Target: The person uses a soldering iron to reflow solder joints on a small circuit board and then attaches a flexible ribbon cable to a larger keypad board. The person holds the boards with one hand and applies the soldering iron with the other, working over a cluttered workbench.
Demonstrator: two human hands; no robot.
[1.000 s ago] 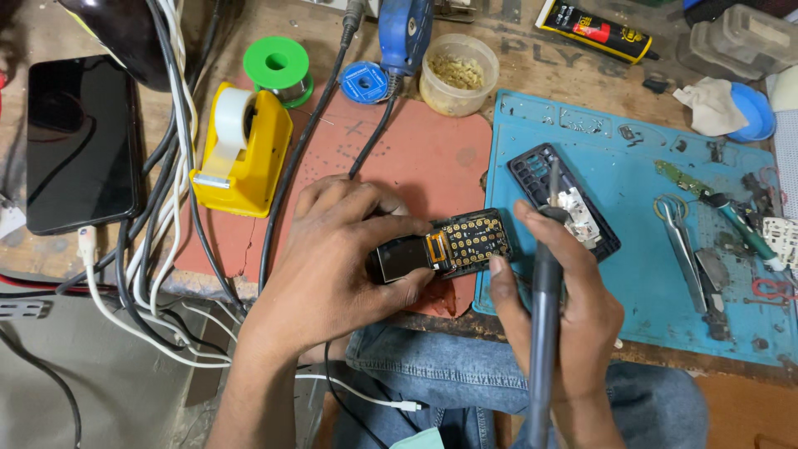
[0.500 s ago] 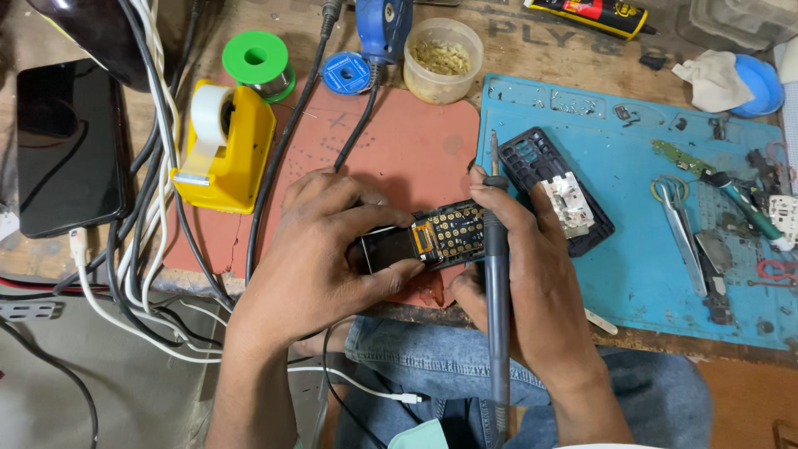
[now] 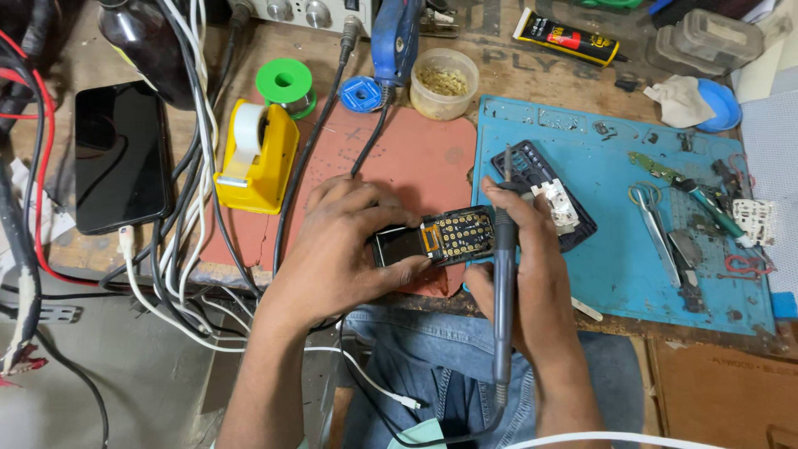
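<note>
Phone board (image 3: 453, 235) sits clenched in my left grip (image 3: 349, 249); my right grip (image 3: 524, 266) grasps the soldering iron (image 3: 503, 274). A tip slip could bridge pads.

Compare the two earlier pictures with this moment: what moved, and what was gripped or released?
The right hand swung the grey soldering iron from beside the blue mat's edge up and in beside the opened keypad phone; its tip now points up past the phone. Nothing was released. The left hand kept holding the phone over the brown mat; the yellow tape dispenser stayed put.
</note>
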